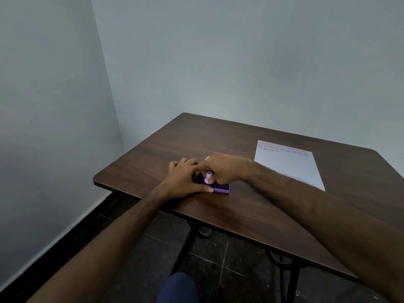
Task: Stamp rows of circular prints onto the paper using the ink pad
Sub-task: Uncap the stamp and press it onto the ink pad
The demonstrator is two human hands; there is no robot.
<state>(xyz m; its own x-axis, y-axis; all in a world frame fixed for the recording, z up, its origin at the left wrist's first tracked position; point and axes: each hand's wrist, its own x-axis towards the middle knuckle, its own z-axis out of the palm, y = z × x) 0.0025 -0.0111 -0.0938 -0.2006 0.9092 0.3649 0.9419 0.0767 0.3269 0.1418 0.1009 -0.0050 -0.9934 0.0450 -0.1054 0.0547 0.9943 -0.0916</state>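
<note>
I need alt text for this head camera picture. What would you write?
The right hand presses a purple stamp onto an ink pad that the left hand steadies on a dark wooden table. To the right, white paper shows three rows of circular prints.

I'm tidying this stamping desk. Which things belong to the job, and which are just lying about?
In use: stamp in right hand; ink pad steadied by left hand; paper.
Lying about: nothing else shows on the table.
</note>
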